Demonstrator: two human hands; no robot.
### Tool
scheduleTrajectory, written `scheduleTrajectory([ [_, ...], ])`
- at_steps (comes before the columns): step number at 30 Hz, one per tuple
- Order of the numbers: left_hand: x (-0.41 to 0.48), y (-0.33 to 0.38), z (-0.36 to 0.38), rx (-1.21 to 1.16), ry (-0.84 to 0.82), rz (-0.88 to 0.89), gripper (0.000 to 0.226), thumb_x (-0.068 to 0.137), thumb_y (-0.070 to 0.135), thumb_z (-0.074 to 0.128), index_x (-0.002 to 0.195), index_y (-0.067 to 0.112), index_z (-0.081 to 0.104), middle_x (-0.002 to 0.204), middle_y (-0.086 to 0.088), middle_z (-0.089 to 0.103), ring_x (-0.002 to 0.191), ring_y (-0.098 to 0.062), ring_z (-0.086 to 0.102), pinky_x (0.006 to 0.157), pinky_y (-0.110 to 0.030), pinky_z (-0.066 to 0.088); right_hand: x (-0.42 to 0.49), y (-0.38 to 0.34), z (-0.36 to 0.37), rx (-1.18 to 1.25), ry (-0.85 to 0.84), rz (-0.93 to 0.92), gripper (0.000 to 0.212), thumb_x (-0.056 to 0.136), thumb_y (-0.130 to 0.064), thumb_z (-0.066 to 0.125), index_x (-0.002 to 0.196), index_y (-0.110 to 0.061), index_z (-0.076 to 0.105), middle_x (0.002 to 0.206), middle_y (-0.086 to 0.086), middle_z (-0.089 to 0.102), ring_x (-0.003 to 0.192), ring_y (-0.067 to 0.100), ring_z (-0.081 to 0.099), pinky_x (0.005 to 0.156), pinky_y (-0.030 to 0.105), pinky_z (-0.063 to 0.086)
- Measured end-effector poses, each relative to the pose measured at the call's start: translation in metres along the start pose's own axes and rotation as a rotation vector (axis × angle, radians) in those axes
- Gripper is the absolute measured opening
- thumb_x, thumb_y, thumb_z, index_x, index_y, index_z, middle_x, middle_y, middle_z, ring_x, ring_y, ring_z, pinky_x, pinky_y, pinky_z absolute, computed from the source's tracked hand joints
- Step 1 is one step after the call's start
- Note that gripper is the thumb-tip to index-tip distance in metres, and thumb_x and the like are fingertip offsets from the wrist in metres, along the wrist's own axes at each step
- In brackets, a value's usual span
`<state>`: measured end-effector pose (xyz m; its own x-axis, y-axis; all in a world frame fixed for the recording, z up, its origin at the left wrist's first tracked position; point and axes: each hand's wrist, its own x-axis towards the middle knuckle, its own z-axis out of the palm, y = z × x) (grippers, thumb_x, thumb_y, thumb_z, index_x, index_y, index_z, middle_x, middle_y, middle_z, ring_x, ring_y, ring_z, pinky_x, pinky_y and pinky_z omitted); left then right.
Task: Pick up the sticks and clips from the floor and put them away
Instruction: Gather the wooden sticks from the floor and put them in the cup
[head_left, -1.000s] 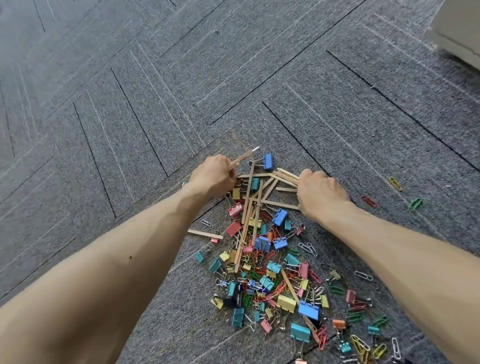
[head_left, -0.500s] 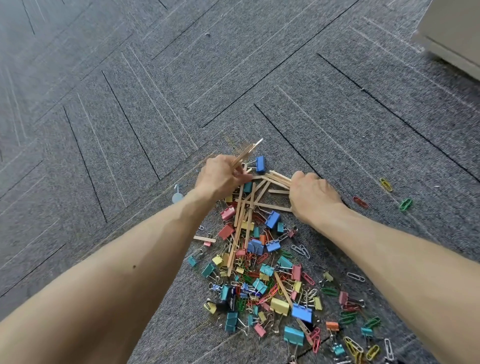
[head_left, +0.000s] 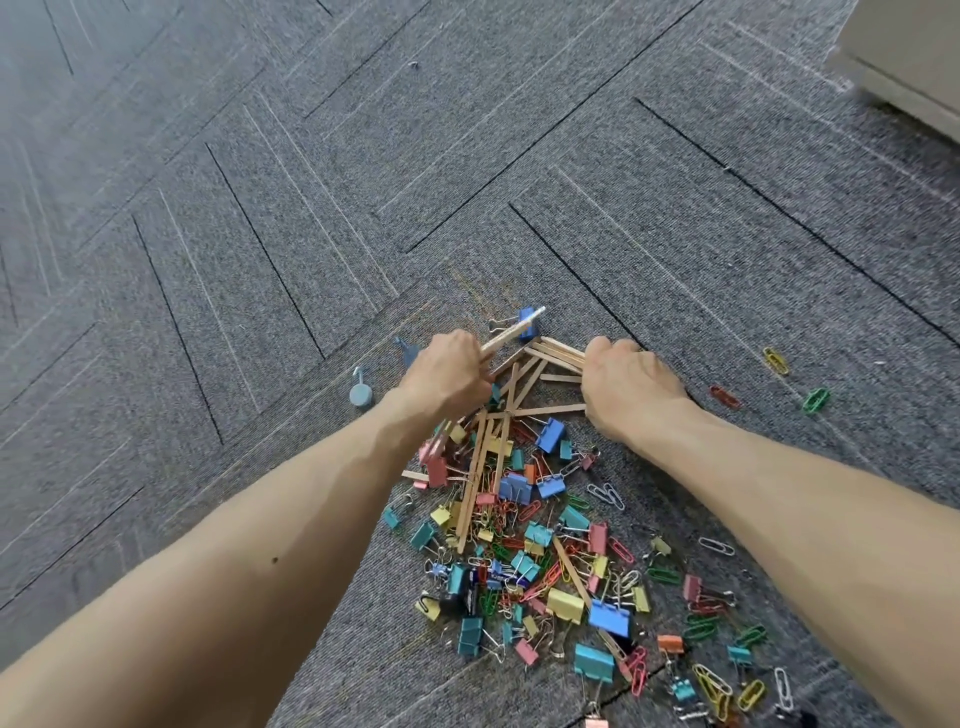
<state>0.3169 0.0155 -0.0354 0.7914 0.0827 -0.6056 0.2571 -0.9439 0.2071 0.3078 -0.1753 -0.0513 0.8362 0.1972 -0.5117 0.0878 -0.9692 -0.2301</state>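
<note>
A heap of coloured binder clips and paper clips (head_left: 550, 551) lies on the grey carpet, with thin wooden sticks (head_left: 480, 483) mixed in at its far end. My left hand (head_left: 449, 376) is closed around a small bundle of sticks (head_left: 511, 330) that pokes out up and to the right. My right hand (head_left: 626, 387) rests knuckles-up at the right of the stick pile, fingers curled on the ends of several sticks (head_left: 558, 351) still lying on the floor.
A pale blue hook (head_left: 361, 389) lies on the carpet left of my left hand. Loose paper clips sit to the right: yellow (head_left: 775, 360), red (head_left: 724, 397), green (head_left: 815, 400). A pale cabinet base (head_left: 904, 67) stands at the top right.
The camera has shifted, so the pile sits lower left in view. The blue hook has come into sight beside my left hand. Both hands stay on the sticks.
</note>
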Motion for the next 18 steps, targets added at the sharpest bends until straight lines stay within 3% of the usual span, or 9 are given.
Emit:
scheduleTrajectory([
  [3,-0.007,-0.011,0.002,0.046,-0.038,0.008,0.020,0.093,0.002,0.049,0.074,0.010,0.052,0.074,-0.005,0.057,0.058,-0.016,0.053,0.052,-0.027,0.051,0.000,0.001,0.000,0.016,-0.012,-0.005,0.024,0.098,-0.005,0.034,0.120,-0.001,0.043,0.114,0.021,0.054,0.081,0.026,0.044,0.067,0.034,0.038],
  [7,-0.016,-0.031,-0.005,0.000,0.042,0.001,0.017,0.092,-0.001,0.042,0.082,0.012,0.048,0.078,-0.005,0.055,0.065,-0.018,0.052,0.064,-0.039,0.055,0.002,0.003,0.000,0.038,-0.041,-0.014,0.020,0.098,-0.004,0.039,0.117,-0.003,0.043,0.109,0.019,0.052,0.082,0.026,0.048,0.067,0.035,0.039],
  [10,-0.024,-0.036,-0.008,-0.053,0.115,-0.006,0.016,0.098,0.004,0.039,0.085,0.014,0.044,0.081,-0.007,0.055,0.067,-0.019,0.050,0.056,-0.035,0.049,0.001,0.005,-0.004,0.096,-0.071,-0.017,0.017,0.097,-0.003,0.040,0.113,-0.005,0.043,0.099,0.013,0.049,0.081,0.025,0.049,0.068,0.036,0.039],
  [14,-0.032,-0.020,-0.016,-0.220,-0.023,-0.021,0.017,0.104,0.016,0.038,0.096,0.009,0.051,0.087,-0.005,0.054,0.067,-0.012,0.046,0.054,-0.022,0.042,0.006,0.011,-0.014,0.273,-0.184,0.000,0.005,0.102,-0.013,0.043,0.105,-0.010,0.045,0.088,0.005,0.055,0.061,0.012,0.047,0.046,0.023,0.034],
  [16,-0.034,-0.009,-0.019,-0.360,-0.110,-0.050,0.023,0.104,0.027,0.043,0.087,0.014,0.052,0.081,-0.002,0.053,0.061,-0.008,0.043,0.049,-0.017,0.041,0.009,0.020,-0.017,0.377,-0.210,0.029,0.017,0.104,-0.016,0.039,0.102,-0.004,0.050,0.080,0.004,0.052,0.054,0.010,0.043,0.036,0.018,0.030],
  [18,-0.032,-0.003,-0.020,-0.336,-0.098,-0.054,0.026,0.101,0.033,0.046,0.083,0.015,0.053,0.078,-0.001,0.054,0.059,-0.008,0.044,0.050,-0.017,0.042,0.009,0.028,-0.015,0.392,-0.175,0.023,0.024,0.103,-0.014,0.036,0.098,0.000,0.054,0.076,0.005,0.050,0.053,0.013,0.043,0.037,0.019,0.030],
])
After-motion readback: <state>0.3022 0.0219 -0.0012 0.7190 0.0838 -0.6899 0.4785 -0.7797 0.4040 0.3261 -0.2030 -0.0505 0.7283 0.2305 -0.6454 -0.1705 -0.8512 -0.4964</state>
